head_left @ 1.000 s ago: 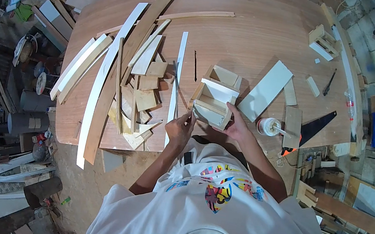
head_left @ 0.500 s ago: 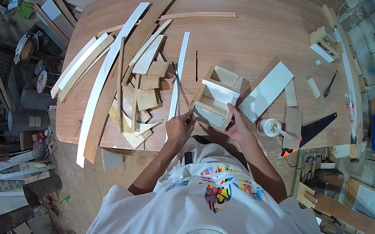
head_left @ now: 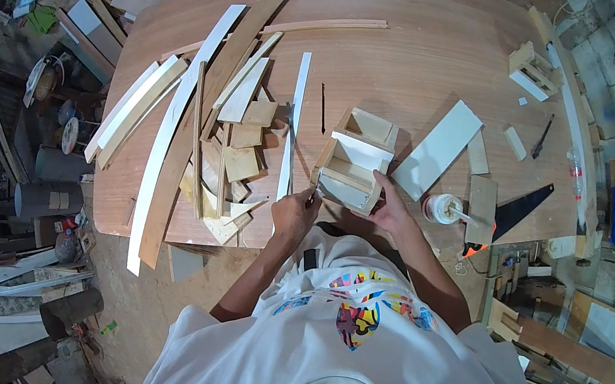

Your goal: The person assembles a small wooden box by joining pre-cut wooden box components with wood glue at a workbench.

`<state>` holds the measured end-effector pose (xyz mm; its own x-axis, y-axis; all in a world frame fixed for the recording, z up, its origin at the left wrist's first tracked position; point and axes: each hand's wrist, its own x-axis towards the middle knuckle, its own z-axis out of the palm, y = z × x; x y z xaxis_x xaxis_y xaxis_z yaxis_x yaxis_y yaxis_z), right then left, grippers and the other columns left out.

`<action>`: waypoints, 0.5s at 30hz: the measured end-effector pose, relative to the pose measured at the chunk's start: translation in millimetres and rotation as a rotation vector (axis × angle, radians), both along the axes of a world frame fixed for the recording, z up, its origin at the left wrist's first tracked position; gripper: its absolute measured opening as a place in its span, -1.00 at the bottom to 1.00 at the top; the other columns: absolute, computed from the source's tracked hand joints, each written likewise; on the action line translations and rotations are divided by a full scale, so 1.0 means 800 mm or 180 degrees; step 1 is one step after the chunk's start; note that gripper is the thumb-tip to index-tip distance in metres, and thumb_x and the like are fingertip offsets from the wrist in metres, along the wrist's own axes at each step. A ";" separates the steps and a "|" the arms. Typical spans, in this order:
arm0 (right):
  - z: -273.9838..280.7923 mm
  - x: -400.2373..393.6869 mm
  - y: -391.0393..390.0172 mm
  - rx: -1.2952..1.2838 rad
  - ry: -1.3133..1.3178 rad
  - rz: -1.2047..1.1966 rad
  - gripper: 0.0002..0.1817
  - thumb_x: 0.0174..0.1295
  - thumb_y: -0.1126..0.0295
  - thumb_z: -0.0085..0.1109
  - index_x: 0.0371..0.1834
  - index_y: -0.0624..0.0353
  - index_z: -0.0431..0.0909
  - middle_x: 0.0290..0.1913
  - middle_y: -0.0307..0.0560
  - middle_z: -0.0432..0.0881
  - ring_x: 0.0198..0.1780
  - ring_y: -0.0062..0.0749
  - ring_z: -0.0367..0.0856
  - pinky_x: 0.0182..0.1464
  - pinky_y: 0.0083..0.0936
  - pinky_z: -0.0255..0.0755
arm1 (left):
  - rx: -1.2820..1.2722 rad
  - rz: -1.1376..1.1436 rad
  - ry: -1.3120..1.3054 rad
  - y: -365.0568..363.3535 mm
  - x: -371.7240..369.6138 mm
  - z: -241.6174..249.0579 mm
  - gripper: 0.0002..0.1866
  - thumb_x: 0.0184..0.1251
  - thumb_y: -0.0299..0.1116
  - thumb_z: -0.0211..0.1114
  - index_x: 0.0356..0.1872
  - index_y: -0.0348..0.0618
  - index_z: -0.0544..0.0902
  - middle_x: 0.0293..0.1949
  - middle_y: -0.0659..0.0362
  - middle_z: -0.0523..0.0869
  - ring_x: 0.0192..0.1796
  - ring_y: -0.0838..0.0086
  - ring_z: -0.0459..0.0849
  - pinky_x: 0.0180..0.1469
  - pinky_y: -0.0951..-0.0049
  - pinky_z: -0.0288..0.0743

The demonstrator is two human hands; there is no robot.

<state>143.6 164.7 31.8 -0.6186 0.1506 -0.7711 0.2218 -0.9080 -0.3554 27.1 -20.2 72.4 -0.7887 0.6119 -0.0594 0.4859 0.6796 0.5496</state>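
Observation:
A small wooden box [head_left: 360,152] with open compartments and a white near panel stands at the table's front edge. My right hand [head_left: 395,213] grips its right side, thumb up against the near wall. Close to the box's near left corner is my left hand [head_left: 294,214], its fingers pinched together. Whatever sits between those fingers is too small to make out. Just left of the box lie a long narrow white strip [head_left: 296,109] and a thin dark rod [head_left: 322,109].
Wooden strips and offcuts [head_left: 247,137] pile up on the left of the table [head_left: 433,26]. To the right are a white board [head_left: 439,149], a glue jar [head_left: 441,209] with a stick in it, a handsaw [head_left: 519,215] and a screwdriver [head_left: 542,138]. A second small wooden piece [head_left: 533,71] stands farther back.
My left hand has shifted very slightly down from the box's corner, fingers still pinched. The box and my right hand look unmoved.

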 end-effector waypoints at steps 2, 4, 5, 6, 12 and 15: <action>-0.007 0.000 0.001 -0.0001 0.0044 0.0040 -0.15 -0.04 -0.13 0.28 0.27 0.03 0.18 0.18 0.02 0.31 0.16 -0.09 0.37 0.08 0.02 0.40 | 0.0014 -0.0001 -0.0035 -0.002 0.001 0.000 -0.77 0.17 -0.19 0.21 -0.22 0.01 0.71 -0.62 0.05 0.64 -0.57 0.20 0.64 -0.48 0.26 0.49; -0.009 0.000 0.003 -0.0095 0.0108 0.0013 -0.14 -0.04 -0.11 0.30 0.28 0.02 0.17 0.18 0.01 0.31 0.16 -0.09 0.37 0.07 0.03 0.40 | 0.0025 0.0020 -0.0014 -0.004 0.002 -0.004 -0.77 0.15 -0.20 0.22 -0.23 -0.01 0.71 -0.63 0.06 0.64 -0.57 0.22 0.65 -0.48 0.28 0.49; -0.010 0.001 0.003 -0.0092 0.0106 0.0008 -0.14 -0.04 -0.11 0.30 0.28 0.02 0.17 0.18 0.01 0.31 0.16 -0.09 0.37 0.07 0.03 0.40 | 0.0028 0.0015 -0.0017 -0.006 0.003 -0.005 -0.77 0.15 -0.20 0.22 -0.23 -0.01 0.71 -0.63 0.06 0.64 -0.57 0.22 0.65 -0.48 0.28 0.49; -0.007 0.001 0.003 -0.0098 0.0107 -0.0013 -0.14 -0.04 -0.11 0.30 0.28 0.02 0.15 0.18 0.01 0.31 0.16 -0.07 0.37 0.07 0.03 0.40 | 0.0169 0.0114 -0.0022 -0.007 0.004 -0.006 -0.77 0.14 -0.20 0.23 -0.25 -0.03 0.70 -0.64 0.07 0.64 -0.58 0.25 0.65 -0.48 0.30 0.49; 0.002 -0.002 0.000 -0.0017 -0.0080 -0.0117 -0.19 -0.01 -0.10 0.27 0.24 0.11 0.24 0.14 0.05 0.37 0.15 -0.06 0.40 0.10 0.00 0.39 | 0.1029 0.1023 -0.0363 -0.022 -0.008 -0.019 -0.82 0.22 -0.30 0.20 -0.33 -0.22 0.58 -0.68 0.13 0.56 -0.66 0.53 0.50 -0.56 0.46 0.35; -0.013 0.003 0.001 -0.0002 -0.0080 -0.0101 -0.16 -0.03 -0.08 0.30 0.27 0.08 0.18 0.16 0.03 0.33 0.16 -0.04 0.37 0.08 0.02 0.40 | 0.1615 0.1373 -0.1018 -0.036 -0.041 -0.079 -0.81 0.31 -0.38 0.10 -0.34 -0.33 0.54 -0.67 0.16 0.52 -0.64 0.59 0.44 -0.57 0.48 0.30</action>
<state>145.9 165.7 21.5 -0.5939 0.1694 -0.7865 0.2018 -0.9150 -0.3494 -6.1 -48.9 9.4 -0.9570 0.2647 -0.1188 -0.0036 0.3986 0.9171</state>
